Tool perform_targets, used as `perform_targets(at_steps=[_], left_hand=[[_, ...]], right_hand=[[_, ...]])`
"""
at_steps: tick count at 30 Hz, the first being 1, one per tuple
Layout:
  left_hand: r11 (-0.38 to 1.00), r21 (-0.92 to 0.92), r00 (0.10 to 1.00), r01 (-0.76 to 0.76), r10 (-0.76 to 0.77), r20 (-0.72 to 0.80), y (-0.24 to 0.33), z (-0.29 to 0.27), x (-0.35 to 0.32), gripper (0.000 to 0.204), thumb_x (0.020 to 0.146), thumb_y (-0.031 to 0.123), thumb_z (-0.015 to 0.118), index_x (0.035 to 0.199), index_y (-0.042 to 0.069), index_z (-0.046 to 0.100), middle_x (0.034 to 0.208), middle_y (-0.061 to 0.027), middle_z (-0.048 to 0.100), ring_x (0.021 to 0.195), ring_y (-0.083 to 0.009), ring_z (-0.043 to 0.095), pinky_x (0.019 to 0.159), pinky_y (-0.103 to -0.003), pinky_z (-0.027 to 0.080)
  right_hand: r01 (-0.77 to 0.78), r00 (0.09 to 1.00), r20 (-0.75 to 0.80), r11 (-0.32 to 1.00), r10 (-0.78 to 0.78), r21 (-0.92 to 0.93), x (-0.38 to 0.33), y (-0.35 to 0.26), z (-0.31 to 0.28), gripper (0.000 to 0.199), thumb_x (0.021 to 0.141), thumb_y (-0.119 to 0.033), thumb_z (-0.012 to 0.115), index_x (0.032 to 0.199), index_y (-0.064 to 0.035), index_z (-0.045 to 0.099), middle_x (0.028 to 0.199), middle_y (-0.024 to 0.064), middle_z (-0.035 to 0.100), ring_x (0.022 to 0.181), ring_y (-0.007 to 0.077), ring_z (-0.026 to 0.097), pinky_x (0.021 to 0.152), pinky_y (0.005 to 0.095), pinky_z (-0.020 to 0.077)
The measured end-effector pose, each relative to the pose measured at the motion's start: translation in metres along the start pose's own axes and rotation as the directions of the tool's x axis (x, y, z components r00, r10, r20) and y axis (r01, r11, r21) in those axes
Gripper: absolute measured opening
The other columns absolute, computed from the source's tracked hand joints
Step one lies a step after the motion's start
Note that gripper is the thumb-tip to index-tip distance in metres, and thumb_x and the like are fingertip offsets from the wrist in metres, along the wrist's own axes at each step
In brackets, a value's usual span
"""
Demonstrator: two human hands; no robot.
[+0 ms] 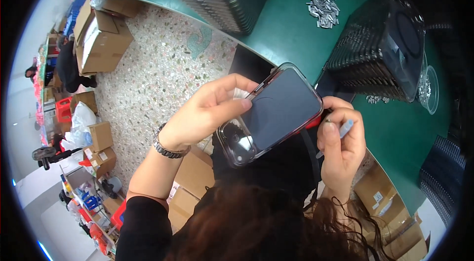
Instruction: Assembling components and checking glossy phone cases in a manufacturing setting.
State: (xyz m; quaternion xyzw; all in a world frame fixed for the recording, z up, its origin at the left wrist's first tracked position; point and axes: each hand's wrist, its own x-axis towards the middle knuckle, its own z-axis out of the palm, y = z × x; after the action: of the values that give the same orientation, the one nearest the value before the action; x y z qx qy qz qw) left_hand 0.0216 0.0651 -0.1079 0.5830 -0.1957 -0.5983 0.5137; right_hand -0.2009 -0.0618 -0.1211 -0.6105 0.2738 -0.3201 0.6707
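Observation:
My left hand [210, 108] holds a phone case [284, 108] by its long left edge, thumb on top and fingers wrapped around the side. The case is dark and see-through, with a glossy rim and a camera cutout area at its lower left end. Close to the right side of the case is my right hand [343, 147], its fingers curled around a slim pen-like tool with a light blue end [347, 126]. The tool's other end is mostly hidden by the fingers. Something red shows under the case's right edge, too covered to name.
On the green table [291, 39] stand stacks of dark phone cases [217, 4], [380, 48]. Between them lies a heap of small metal pieces [324, 8]. A clear plastic bowl [429, 90] is at the right. Cardboard boxes [106, 41] and a person [71, 63] are at the left.

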Motion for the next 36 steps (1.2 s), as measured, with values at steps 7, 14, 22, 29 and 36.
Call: perform_targets(at_steps=[7, 14, 22, 29, 36], left_hand=[[0.998, -0.049, 0.996, 0.045, -0.048, -0.07, 0.009, 0.019, 0.008, 0.028, 0.101, 0.009, 0.065, 0.126, -0.001, 0.059, 0.099, -0.0011, 0.072, 0.069, 0.0016, 0.059, 0.062, -0.014, 0.047], [0.928, -0.369, 0.996, -0.045, 0.012, -0.091, 0.003, 0.007, 0.002, 0.031, 0.102, 0.003, 0.061, 0.131, -0.001, 0.052, 0.111, -0.0098, 0.072, 0.093, -0.009, 0.071, 0.078, -0.019, 0.058], [0.999, 0.036, 0.967, 0.039, -0.029, -0.252, 0.016, -0.012, -0.014, 0.029, 0.102, 0.002, 0.06, 0.131, -0.003, 0.057, 0.117, -0.0122, 0.072, 0.105, -0.0163, 0.072, 0.091, -0.028, 0.058], [0.434, 0.862, 0.964, -0.264, 0.155, 0.217, 0.018, -0.013, -0.012, 0.022, 0.094, 0.018, 0.066, 0.112, 0.009, 0.075, 0.102, -0.013, 0.075, 0.096, -0.0332, 0.071, 0.087, -0.043, 0.055], [0.281, 0.892, 0.935, -0.353, 0.109, 0.336, 0.021, -0.003, -0.004, 0.016, 0.09, 0.019, 0.068, 0.1, 0.01, 0.076, 0.094, -0.0099, 0.074, 0.092, -0.0307, 0.071, 0.079, -0.045, 0.055]], right_hand=[[0.06, 0.998, 0.032, 0.998, -0.06, 0.013, 0.0, 0.011, -0.017, 0.007, 0.101, -0.001, 0.059, 0.107, 0.0005, 0.056, 0.126, 0.0194, 0.061, 0.086, 0.0096, 0.054, 0.079, 0.0242, 0.0459], [0.032, 0.993, 0.109, 0.996, -0.04, 0.081, 0.01, 0.024, -0.016, 0.005, 0.101, 0.0, 0.055, 0.106, -0.0003, 0.055, 0.129, 0.0208, 0.061, 0.08, 0.0068, 0.049, 0.073, 0.0216, 0.0437], [0.08, 0.985, 0.147, 0.995, -0.088, 0.063, 0.034, 0.025, 0.0, 0.006, 0.1, -0.001, 0.057, 0.106, 0.0, 0.056, 0.134, 0.0227, 0.058, 0.081, 0.0084, 0.052, 0.072, 0.0214, 0.0443], [0.069, 0.75, 0.653, 0.969, 0.106, -0.237, 0.048, 0.012, -0.004, 0.009, 0.089, -0.002, 0.064, 0.098, -0.002, 0.064, 0.133, 0.0219, 0.061, 0.1, 0.04, 0.069, 0.08, 0.0428, 0.0544], [0.059, 0.52, 0.817, 0.944, 0.247, -0.324, 0.036, 0.035, 0.012, 0.01, 0.09, -0.008, 0.067, 0.099, -0.0055, 0.064, 0.101, 0.0158, 0.065, 0.088, 0.0376, 0.068, 0.075, 0.0439, 0.0539]])
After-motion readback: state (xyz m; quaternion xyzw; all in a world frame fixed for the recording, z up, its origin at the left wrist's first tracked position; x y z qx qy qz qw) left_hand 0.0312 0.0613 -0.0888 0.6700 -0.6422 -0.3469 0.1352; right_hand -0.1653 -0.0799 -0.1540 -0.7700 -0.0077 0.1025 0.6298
